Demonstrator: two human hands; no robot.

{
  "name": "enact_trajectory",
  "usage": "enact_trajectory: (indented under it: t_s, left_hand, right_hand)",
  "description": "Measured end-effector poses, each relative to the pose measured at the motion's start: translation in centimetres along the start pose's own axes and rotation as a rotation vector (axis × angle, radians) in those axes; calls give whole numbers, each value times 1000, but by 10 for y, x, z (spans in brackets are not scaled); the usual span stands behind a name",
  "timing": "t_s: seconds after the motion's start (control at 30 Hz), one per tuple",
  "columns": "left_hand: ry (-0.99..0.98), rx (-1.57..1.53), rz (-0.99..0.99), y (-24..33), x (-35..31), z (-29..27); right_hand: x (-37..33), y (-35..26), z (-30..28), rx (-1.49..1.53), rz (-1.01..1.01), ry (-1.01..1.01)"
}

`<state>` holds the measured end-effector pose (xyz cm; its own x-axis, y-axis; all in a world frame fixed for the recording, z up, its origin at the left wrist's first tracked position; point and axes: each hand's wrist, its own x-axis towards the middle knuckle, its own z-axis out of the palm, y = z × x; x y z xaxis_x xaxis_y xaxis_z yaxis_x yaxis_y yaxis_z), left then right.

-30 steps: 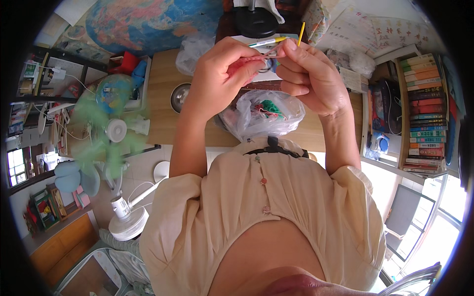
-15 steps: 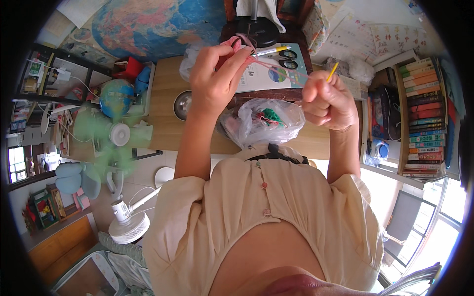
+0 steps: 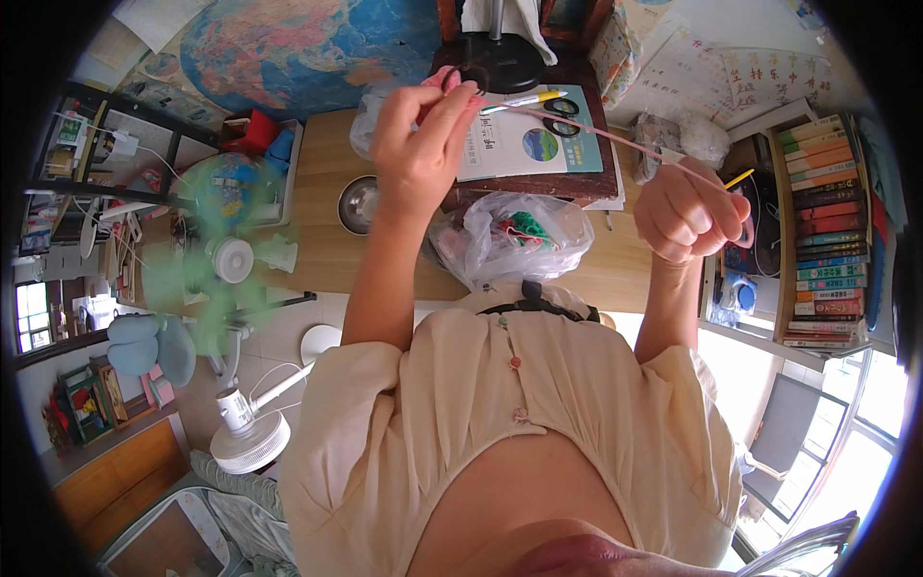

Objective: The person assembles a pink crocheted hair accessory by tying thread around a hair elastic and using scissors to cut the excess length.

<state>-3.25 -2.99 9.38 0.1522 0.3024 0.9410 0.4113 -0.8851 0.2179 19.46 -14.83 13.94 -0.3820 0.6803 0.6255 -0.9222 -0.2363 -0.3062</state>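
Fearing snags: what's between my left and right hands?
In the head view, a thin pink strand stretches from left hand to right hand, crossing black-handled scissors and a blue-white book.

Light wooden table: metal bowl, clear plastic bag near front edge, another bag farther back.

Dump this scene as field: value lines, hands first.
left_hand: left hand pinches a pink piece, partly hidden by the fingers
right_hand: right hand closed, yellow stick jutting out beside it
link: pink yarn stretched between both hands
booklet: booklet beyond the bag, under a pen and black scissor handles
bag: translucent plastic bag, green material inside
bowl: metal bowl on wooden desk, left of the bag
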Motion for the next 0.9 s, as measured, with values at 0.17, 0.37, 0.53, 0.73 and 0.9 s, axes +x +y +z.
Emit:
enact_trajectory:
  t_s: [0.17, 0.37, 0.53, 0.73, 0.9]
  left_hand:
    - [-61, -143, -147, -1, -1, 3]
    - [-196, -363, -352, 2, -2, 6]
    - [-321, -443, -603, -3, -9, 19]
    - [-566, -471, -713, -20, -24, 52]
    - [-596, -391, -513, -20, -42, 75]
  right_hand:
    - [-16, -19, -2, -262, 35, 236]
    - [-17, -39, 2, -204, -207, 336]
    - [-23, -61, 7, -188, -377, 425]
    - [-8, -35, -7, -683, -259, 772]
    - [24, -6, -15, -918, -72, 872]
